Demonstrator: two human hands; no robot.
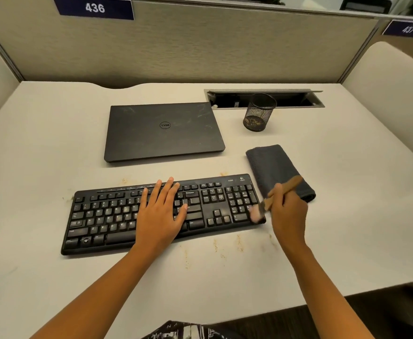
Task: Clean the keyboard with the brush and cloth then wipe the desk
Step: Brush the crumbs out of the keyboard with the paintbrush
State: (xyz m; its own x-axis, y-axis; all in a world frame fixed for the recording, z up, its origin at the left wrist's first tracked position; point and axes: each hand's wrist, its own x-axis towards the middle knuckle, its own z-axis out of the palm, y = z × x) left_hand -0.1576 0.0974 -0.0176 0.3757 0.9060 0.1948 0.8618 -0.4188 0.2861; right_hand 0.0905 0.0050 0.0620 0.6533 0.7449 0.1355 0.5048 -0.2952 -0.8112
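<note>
clerk: item one, the brush?

inspector: the brush (265, 205) is held in the right hand (289, 214). the fingers (276, 192) are curled round the wooden handle close to the ferrule. the bristle head sits below and to the left of those fingers, on the right end of the keyboard (102, 216), at the near corner of the number pad. the head is blurred, so finer detail is not readable.

clerk: its heading?

inspector: long axis diagonal. the bristles point toward the person and to the left. the handle end points away and to the right, showing above the hand and in front of the cloth (272, 165).

clerk: the left hand?

inspector: the left hand (160, 212) lies flat, palm down, on the middle of the keyboard. its fingers (169, 189) are straight and slightly spread, tips at the top key rows, thumb out on the keys to the right. it grips nothing.

clerk: the keyboard itself?

inspector: black, lying on the white table (48, 148). long axis left to right, with the right end turned a little away from the person.

clerk: the cloth?

inspector: dark grey, folded, on the table just beside the keyboard's right end. long axis runs from far left to near right. i cannot tell whether it touches the keyboard.

clerk: anything else?

inspector: brownish crumbs (215, 245) lie on the table along the keyboard's near edge. a closed black laptop (163, 133) lies beyond the keyboard, apart from it. a black mesh cup (259, 116) stands to the laptop's right.
</note>
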